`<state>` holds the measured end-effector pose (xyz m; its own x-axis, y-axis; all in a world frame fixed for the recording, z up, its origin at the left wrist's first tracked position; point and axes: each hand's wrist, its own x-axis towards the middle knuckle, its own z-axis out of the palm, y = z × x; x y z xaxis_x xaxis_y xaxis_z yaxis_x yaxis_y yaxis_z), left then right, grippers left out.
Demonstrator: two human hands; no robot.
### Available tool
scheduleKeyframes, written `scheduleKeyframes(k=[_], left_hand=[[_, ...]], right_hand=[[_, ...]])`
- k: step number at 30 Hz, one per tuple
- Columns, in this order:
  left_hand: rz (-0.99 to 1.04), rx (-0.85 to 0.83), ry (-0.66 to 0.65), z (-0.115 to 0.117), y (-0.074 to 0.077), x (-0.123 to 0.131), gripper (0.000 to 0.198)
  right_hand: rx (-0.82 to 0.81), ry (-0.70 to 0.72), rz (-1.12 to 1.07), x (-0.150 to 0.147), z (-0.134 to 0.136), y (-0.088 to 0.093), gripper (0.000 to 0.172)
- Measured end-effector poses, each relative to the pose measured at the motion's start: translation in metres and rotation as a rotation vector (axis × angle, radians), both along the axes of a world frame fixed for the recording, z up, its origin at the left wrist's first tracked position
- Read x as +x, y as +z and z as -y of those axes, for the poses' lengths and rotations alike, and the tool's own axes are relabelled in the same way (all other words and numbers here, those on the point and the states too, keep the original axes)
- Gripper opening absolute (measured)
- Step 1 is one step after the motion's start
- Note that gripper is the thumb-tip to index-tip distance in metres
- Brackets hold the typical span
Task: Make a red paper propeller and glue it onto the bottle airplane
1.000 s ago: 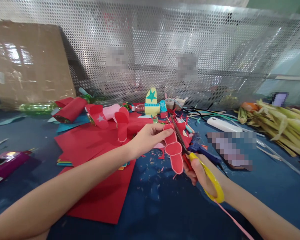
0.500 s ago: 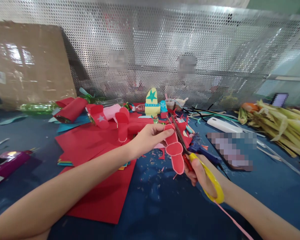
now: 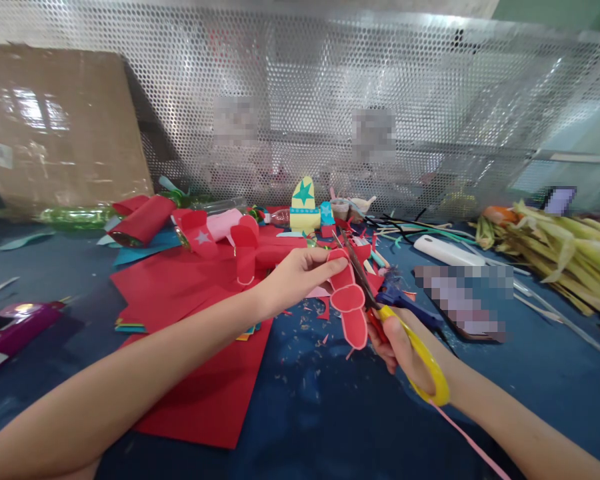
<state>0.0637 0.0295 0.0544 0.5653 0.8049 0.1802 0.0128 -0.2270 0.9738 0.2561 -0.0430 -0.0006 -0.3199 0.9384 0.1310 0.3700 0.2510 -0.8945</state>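
Note:
My left hand (image 3: 307,273) pinches the upper end of a red paper cutout (image 3: 349,298) with rounded lobes and pale edges. In my right hand (image 3: 405,340) is a pair of scissors (image 3: 415,353) with yellow and red handles. Its blades point up and away, slightly apart, along the right side of the cutout's upper lobe. Red paper sheets (image 3: 200,407) lie beneath my left forearm. Behind my hands, small red and pink scraps are scattered, and a red paper-covered roll (image 3: 280,256) lies just past my left hand.
A blue glue gun (image 3: 410,305) and a phone (image 3: 460,303) lie right of my right hand. Corn husks (image 3: 565,247) are piled far right. A purple device (image 3: 17,330) sits at left. Behind stand a yellow paper piece with a star (image 3: 303,200) and a cardboard sheet (image 3: 65,127).
Almost nothing differs. The lower lobes of the cutout have shifted very slightly left, and both hands keep their holds.

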Motion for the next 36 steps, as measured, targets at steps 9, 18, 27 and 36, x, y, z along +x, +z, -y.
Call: scheduleKeyframes(k=[9,18,27,36], left_hand=[[-0.022,0.008,-0.018,-0.001,0.006,-0.003,0.028],[-0.026,0.010,-0.036,-0.003,0.006,-0.003,0.026],[-0.019,0.006,-0.059,-0.001,0.006,-0.002,0.030],[-0.034,0.014,-0.036,-0.003,0.007,-0.004,0.028]], right_hand=[[0.090,0.022,0.088,0.001,0.000,0.008,0.052],[0.049,0.026,0.067,0.001,0.001,0.002,0.052],[0.038,0.004,0.036,0.002,0.001,-0.002,0.050],[0.115,-0.004,0.088,0.000,0.001,0.008,0.051]])
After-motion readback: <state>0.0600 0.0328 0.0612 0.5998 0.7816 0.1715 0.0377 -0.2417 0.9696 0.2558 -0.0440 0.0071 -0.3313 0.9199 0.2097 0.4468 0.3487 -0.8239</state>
